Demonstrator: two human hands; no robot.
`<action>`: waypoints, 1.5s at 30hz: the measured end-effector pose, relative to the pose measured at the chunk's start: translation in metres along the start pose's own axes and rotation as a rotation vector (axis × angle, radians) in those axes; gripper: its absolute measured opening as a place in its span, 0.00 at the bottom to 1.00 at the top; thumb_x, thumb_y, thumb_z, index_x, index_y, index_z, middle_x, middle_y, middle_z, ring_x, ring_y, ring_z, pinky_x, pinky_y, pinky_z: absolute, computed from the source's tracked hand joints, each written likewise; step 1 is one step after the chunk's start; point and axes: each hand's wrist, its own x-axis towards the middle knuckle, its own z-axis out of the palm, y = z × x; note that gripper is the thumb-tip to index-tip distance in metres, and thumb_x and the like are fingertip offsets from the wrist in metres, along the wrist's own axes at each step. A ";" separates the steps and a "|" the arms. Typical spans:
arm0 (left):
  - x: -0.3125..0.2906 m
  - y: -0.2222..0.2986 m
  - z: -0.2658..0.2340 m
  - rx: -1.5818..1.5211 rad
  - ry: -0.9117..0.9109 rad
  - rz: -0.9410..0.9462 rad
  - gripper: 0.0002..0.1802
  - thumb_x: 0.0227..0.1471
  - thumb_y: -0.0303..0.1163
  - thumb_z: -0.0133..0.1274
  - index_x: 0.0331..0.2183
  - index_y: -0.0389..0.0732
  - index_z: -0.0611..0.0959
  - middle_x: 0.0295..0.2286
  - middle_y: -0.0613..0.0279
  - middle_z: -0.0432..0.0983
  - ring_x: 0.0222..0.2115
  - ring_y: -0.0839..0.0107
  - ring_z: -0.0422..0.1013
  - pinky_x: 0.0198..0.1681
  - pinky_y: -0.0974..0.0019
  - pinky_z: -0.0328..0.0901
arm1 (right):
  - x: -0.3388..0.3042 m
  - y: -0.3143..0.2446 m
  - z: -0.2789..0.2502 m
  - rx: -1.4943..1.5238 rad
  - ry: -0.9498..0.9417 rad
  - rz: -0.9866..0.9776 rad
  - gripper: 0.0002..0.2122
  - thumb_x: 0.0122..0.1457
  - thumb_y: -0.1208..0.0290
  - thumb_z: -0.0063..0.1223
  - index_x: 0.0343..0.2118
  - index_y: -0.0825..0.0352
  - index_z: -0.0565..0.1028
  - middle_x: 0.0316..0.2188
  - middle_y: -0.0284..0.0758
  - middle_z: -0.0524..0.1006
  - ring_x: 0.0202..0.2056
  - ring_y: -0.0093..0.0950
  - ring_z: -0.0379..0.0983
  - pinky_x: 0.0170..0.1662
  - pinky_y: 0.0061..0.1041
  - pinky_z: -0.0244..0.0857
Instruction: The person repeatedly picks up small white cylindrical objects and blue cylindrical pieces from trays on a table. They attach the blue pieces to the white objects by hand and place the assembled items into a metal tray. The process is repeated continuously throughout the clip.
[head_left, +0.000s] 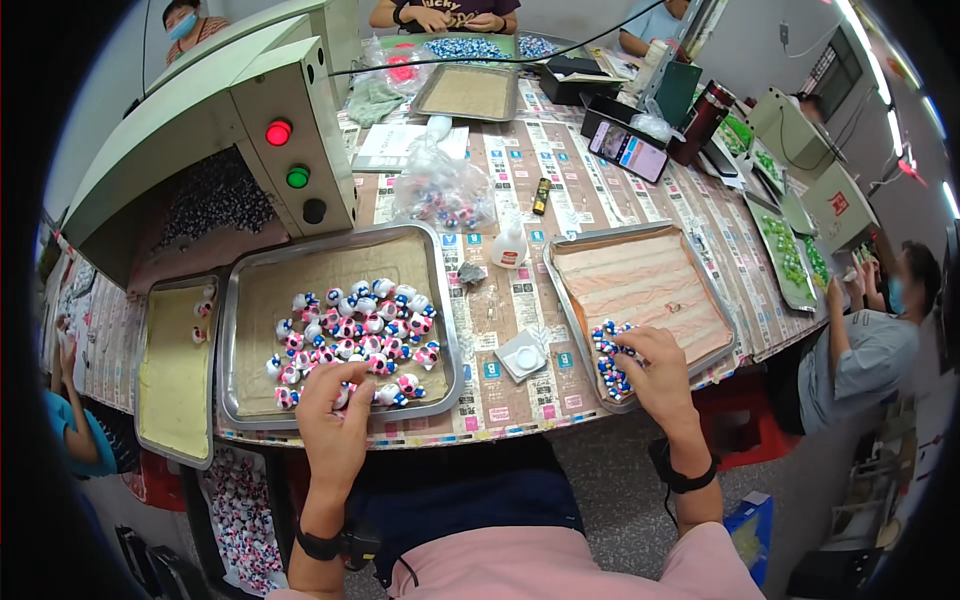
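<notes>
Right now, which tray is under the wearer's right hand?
The pink-lined tray: the right hand is at small pieces in its near left corner. The left hand is at a tan-lined tray.

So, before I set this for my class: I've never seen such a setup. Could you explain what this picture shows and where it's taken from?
There is no robot: a person works bare-handed. The wide camera sits on that person's head, looking down, so straight edges bend toward the rim.

On the patterned table, a large tray holds white, pink and blue figures. Right of it, a second tray holds a heap of small, mostly blue and white pieces. The left hand is at the figures, the right hand at the pieces; whether either grips one is hard to tell.

A bottle stands between these trays, with a phone farther back. The pale machine to the left has red and green lights.
</notes>
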 end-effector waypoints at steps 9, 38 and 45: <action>-0.034 0.037 0.015 -1.508 -0.524 -0.844 0.13 0.62 0.23 0.44 0.48 0.33 0.71 0.54 0.43 0.67 0.53 0.60 0.70 0.51 0.63 0.71 | 0.001 -0.016 0.010 0.267 0.001 0.158 0.08 0.52 0.78 0.62 0.36 0.69 0.80 0.33 0.36 0.76 0.32 0.27 0.75 0.34 0.24 0.68; -0.071 0.032 0.043 -1.538 -0.644 -0.848 0.20 0.62 0.26 0.49 0.55 0.34 0.72 0.46 0.57 0.73 0.44 0.67 0.75 0.47 0.71 0.74 | 0.028 -0.070 0.061 0.137 -0.147 -0.171 0.06 0.51 0.82 0.59 0.33 0.69 0.81 0.29 0.40 0.78 0.32 0.39 0.76 0.36 0.33 0.69; -0.062 0.049 0.044 -1.562 -0.549 -0.969 0.20 0.62 0.27 0.50 0.55 0.35 0.72 0.44 0.60 0.74 0.41 0.71 0.76 0.41 0.74 0.74 | 0.022 -0.073 0.054 0.198 -0.140 -0.138 0.07 0.51 0.82 0.59 0.34 0.69 0.81 0.28 0.40 0.78 0.32 0.36 0.77 0.35 0.30 0.69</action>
